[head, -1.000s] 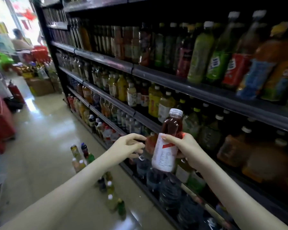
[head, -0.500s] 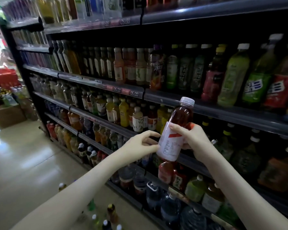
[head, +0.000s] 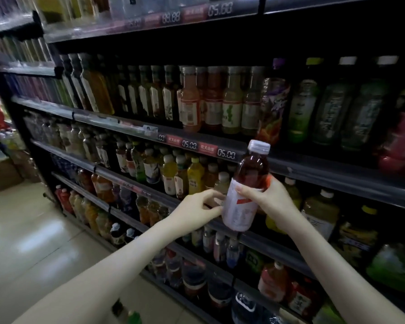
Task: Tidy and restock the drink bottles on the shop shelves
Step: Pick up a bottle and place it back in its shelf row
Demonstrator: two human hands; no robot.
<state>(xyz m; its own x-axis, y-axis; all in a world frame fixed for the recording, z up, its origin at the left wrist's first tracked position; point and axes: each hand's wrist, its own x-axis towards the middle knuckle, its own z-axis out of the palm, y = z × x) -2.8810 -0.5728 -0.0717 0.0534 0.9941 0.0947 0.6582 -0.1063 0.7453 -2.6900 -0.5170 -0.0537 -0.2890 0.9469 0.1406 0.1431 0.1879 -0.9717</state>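
Head cam, R hand [head: 271, 200] grips bottle [head: 237, 213]

reddish-brown bottle [head: 244, 185], white cap [head: 259, 146], black shelves [head: 337, 174]

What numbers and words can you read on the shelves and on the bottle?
"05.60": top rail price tag.
"88.88": price tag to its left.
"05.00": two middle rail price tags.
Too blurred to read: the red tags and the label on the held bottle.
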